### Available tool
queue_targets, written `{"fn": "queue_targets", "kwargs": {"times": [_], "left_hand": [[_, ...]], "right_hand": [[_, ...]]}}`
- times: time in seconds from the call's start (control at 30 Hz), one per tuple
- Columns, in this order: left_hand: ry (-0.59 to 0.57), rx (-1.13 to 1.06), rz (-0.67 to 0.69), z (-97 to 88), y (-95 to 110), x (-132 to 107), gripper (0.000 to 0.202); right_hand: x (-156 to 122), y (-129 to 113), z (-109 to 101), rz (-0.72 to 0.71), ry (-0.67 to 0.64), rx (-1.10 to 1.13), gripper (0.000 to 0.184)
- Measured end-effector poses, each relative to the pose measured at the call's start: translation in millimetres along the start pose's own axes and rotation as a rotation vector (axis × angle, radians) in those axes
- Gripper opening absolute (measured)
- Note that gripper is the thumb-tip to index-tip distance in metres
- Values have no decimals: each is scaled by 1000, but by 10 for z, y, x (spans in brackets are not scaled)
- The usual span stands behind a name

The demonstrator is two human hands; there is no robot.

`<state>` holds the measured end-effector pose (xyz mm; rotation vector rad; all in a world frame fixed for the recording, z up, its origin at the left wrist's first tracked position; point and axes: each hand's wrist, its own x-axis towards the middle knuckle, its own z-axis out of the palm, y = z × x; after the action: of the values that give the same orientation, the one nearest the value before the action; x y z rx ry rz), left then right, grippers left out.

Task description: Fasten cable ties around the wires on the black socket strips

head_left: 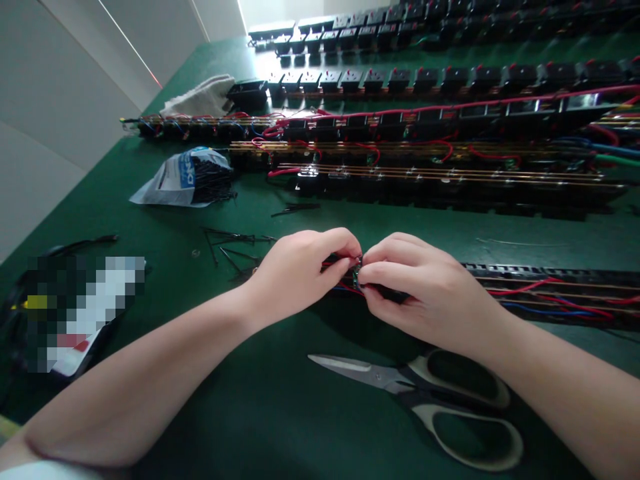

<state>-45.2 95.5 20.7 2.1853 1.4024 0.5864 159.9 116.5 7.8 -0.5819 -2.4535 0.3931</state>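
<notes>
My left hand [305, 270] is closed in a pinch, thumb and forefinger meeting at a small green-and-silver part [357, 273]. From the other side, the fingertips of my right hand [425, 283] grip that same part, whose kind I cannot make out. Both hands are over a long black strip [555, 297] that carries red and blue wires and brass-coloured rods; its middle is hidden under them. Loose black cable ties [233, 237] lie just beyond my left wrist. Nearer to me, a pair of scissors [385, 377] rests with its blades together, pointing left.
Several long black socket strips [425, 80] with wiring lie across the back of the green table [240, 413]. A plastic bag of black cable ties [193, 177] sits at the left, a whitish cloth [200, 97] behind it. A blurred-out object [85, 313] stands at the left edge.
</notes>
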Motion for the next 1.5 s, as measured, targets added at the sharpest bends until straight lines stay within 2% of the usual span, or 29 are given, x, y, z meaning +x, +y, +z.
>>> {"fn": "queue_targets", "kwargs": {"times": [0.23,0.67,1.17,1.5], "left_hand": [[96,100,119,47,-29,-37,16],[157,150,193,94,-59,-35,14],[171,178,265,130,-101,-37,18],[168,182,265,119,-83,-36,19]], "right_hand": [[4,4,1,5,2,2,15],[53,-14,-89,315,-1,109,14],[55,7,-100,347,15,121,11],[57,10,-94,353,11,127,11]]}}
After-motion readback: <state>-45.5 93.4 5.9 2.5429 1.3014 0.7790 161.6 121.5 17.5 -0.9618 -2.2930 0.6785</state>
